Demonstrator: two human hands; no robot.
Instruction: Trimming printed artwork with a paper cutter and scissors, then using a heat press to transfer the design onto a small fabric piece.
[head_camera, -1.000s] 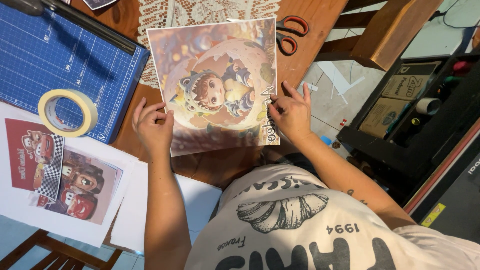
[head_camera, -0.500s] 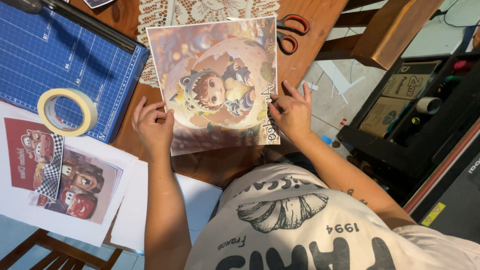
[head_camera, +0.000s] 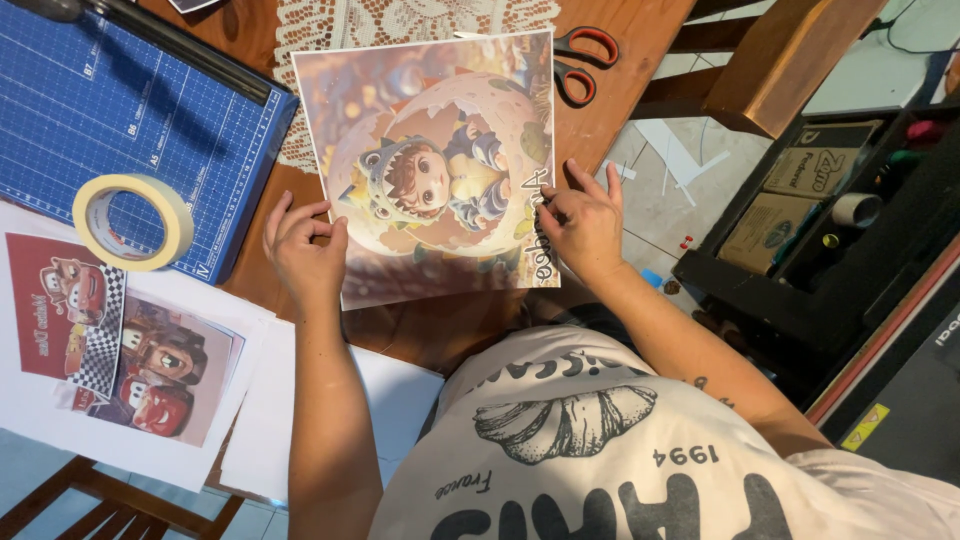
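A glossy print (head_camera: 430, 170) of a cartoon child inside a cracked eggshell lies on the wooden table (head_camera: 640, 50). My left hand (head_camera: 305, 245) grips its near left edge, fingers curled over the paper. My right hand (head_camera: 582, 225) pinches the near right edge, thumb and fingers on the paper. The print rests partly over a white lace cloth (head_camera: 400, 20).
A blue paper trimmer (head_camera: 110, 110) sits at the left with a roll of masking tape (head_camera: 132, 222) on it. Prints of cartoon cars (head_camera: 120, 350) lie on white sheets at near left. Red-handled scissors (head_camera: 585, 60) lie behind the print. A wooden chair (head_camera: 790, 60) and black shelf with boxes (head_camera: 830, 210) stand to the right.
Both hands and the print stay in nearly the same place; the fingers shift only slightly on the edges.
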